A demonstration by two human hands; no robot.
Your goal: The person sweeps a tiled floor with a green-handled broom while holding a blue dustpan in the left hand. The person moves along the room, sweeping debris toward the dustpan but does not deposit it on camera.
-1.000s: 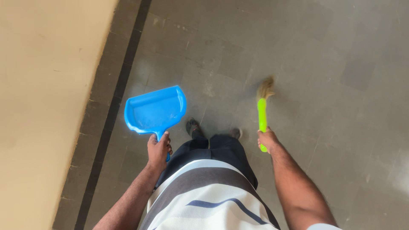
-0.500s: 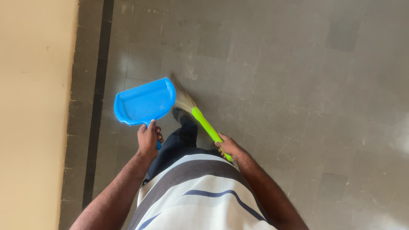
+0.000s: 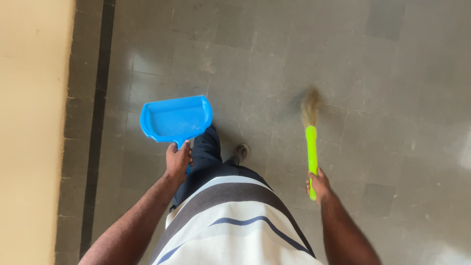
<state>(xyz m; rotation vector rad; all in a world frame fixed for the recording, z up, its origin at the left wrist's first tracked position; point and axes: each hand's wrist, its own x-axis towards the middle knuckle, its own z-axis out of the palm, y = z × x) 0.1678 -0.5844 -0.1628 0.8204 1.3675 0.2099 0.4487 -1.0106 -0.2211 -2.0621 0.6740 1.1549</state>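
Seen from above, the left hand (image 3: 177, 160) grips one light, rigid blue plastic dustpan (image 3: 175, 119) by its short handle, and the right hand (image 3: 319, 184) clasps one slim green-handled broom (image 3: 311, 147), its soft bristles blurred above the grey tiled floor (image 3: 382, 98).

Grey tiled floor (image 3: 343, 59), a shoe (image 3: 240, 152) planted on it.
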